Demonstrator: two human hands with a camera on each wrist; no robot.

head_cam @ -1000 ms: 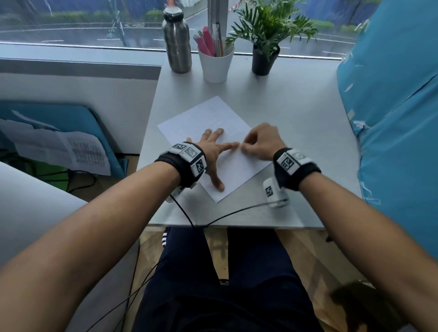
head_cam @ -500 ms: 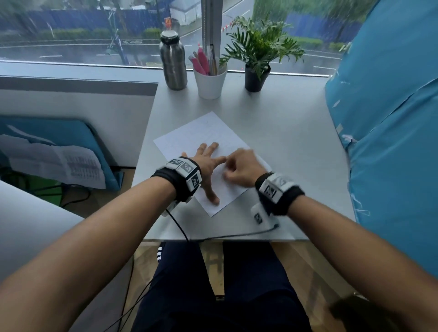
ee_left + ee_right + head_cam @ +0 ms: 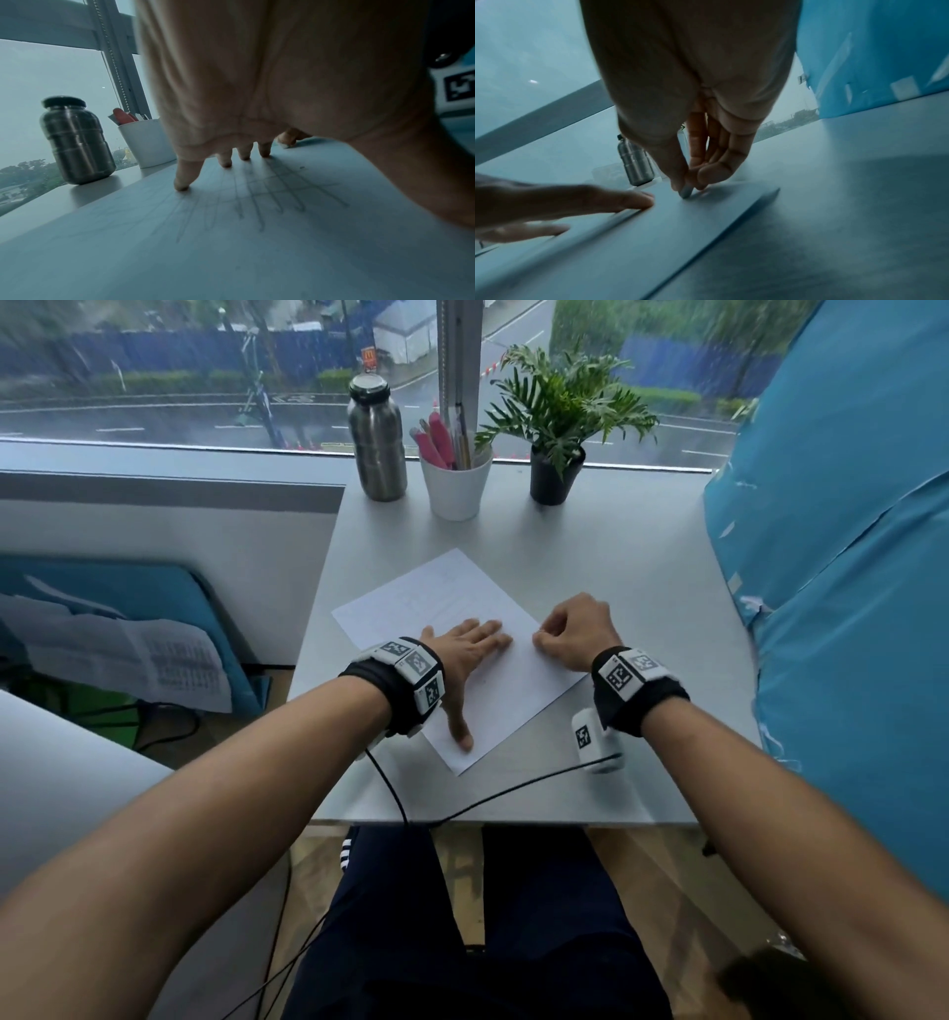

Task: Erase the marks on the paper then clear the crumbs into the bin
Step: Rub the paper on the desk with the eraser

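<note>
A white sheet of paper [image 3: 441, 603] with faint pencil lines [image 3: 264, 194] lies slanted on the grey desk [image 3: 616, 567]. My left hand [image 3: 472, 654] lies flat on the sheet with fingers spread, pressing it down. My right hand [image 3: 557, 639] sits just to its right over the paper's right part, fingers curled, pinching a small pale eraser [image 3: 685, 191] whose tip touches the paper. In the head view the eraser is hidden inside the fist. No bin is in view.
Along the window edge stand a steel bottle [image 3: 376, 444], a white cup of pens [image 3: 456, 480] and a potted plant [image 3: 557, 428]. A blue covered wall [image 3: 847, 608] bounds the desk on the right. Cables [image 3: 462, 806] trail off the desk's front edge.
My right hand with the eraser slid left toward the left hand, then back right along the paper. The left hand stayed flat on the sheet. The head view tilted up.
</note>
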